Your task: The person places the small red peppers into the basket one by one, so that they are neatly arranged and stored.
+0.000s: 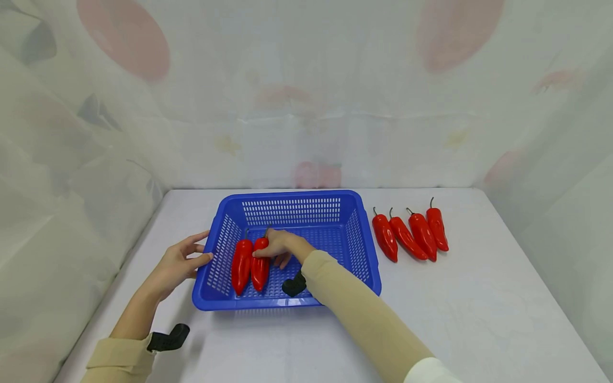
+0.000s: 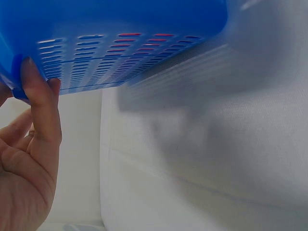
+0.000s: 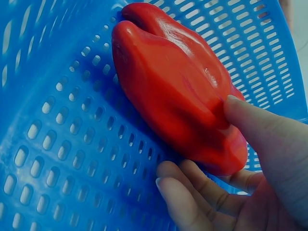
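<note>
A blue plastic basket (image 1: 292, 304) with slotted walls stands on the white table, its left side rim held by my left hand (image 1: 179, 263). In the left wrist view, fingers (image 2: 41, 101) wrap the basket's corner edge. Inside, at the left end, two long red peppers lie side by side. My right hand (image 1: 280, 246) reaches in and grips the right one of the pair, a red pepper (image 1: 260, 268), near its stem end. The right wrist view shows its thumb (image 3: 260, 127) on top and other fingers beneath. The other red pepper (image 1: 241, 266) lies just left of it.
Right of the basket, several more red peppers (image 1: 422, 236) lie in a loose row on the white table (image 1: 460, 319), stems pointing away. Patterned white sheeting (image 1: 383, 127) hangs behind the table and along both sides.
</note>
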